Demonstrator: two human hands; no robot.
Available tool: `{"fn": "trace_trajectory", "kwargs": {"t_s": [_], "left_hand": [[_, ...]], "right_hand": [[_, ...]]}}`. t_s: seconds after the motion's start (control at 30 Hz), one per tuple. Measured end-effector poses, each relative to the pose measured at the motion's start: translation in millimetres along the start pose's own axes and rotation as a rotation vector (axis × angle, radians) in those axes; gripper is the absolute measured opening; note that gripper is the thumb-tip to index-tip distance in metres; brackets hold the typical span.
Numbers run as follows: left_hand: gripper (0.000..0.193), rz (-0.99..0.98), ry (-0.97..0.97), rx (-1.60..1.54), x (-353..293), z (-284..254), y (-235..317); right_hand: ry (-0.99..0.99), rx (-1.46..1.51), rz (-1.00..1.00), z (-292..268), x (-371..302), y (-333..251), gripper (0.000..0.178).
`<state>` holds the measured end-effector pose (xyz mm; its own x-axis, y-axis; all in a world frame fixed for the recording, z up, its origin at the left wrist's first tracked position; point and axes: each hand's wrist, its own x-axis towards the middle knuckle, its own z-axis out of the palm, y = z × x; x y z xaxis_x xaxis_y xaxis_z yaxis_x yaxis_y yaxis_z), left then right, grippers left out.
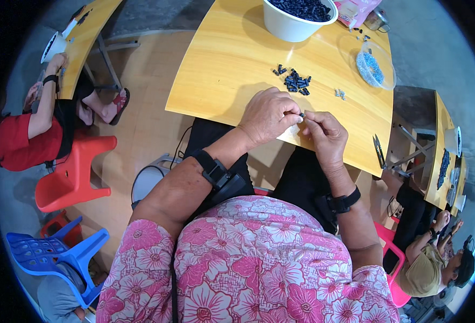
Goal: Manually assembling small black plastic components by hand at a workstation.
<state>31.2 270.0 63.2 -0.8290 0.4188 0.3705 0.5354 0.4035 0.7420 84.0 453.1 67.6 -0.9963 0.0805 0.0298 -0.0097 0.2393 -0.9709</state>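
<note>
My left hand [272, 114] is closed in a pinch near the table's front edge, holding a small black plastic piece [302, 114] between thumb and forefinger. Right against it, my right hand [326, 133] is pinched too, its fingertips meeting the piece; whatever they hold is too small to make out. Just beyond my hands lies a loose pile of short black tubular pieces [296, 82]. Several tiny clear-bluish pieces [340, 94] lie to the right of that pile.
A white tub [288, 31] full of black pieces stands at the table's far side. A clear dish [391, 81] holds blue pieces; a pink bag [350, 12] and glass mug [376, 20] are behind. A black pointed tool [378, 151] lies right. Other people sit at tables left and right.
</note>
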Motion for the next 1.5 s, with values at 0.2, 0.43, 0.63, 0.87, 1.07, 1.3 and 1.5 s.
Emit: {"fn": "trace_trajectory", "kwargs": {"t_s": [0.2,0.43,0.63,0.87,1.07,1.3,1.5], "left_hand": [[0.014,0.019,0.004,0.031,-1,2,-1],[0.014,0.048,0.009,0.064,0,0,0],[0.014,0.024,0.007,0.036,2,1,2],[0.015,-0.010,0.026,-0.016,0,2,0],[0.014,0.002,0.022,0.028,1,2,0],[0.011,0.030,-0.003,0.065,-1,1,-1],[0.010,0.030,-0.018,0.078,0,2,1]], "right_hand": [[-0.018,-0.149,-0.187,0,2,1,0.019],[-0.059,-0.266,-0.322,0,4,-1,0.028],[-0.041,-0.191,-0.222,-6,10,7,0.024],[-0.012,-0.118,-0.140,-3,6,3,0.017],[0.000,-0.244,-0.265,0,5,2,0.018],[-0.059,-0.313,-0.382,4,8,-3,0.018],[-0.090,-0.229,-0.339,-1,9,3,0.019]]}}
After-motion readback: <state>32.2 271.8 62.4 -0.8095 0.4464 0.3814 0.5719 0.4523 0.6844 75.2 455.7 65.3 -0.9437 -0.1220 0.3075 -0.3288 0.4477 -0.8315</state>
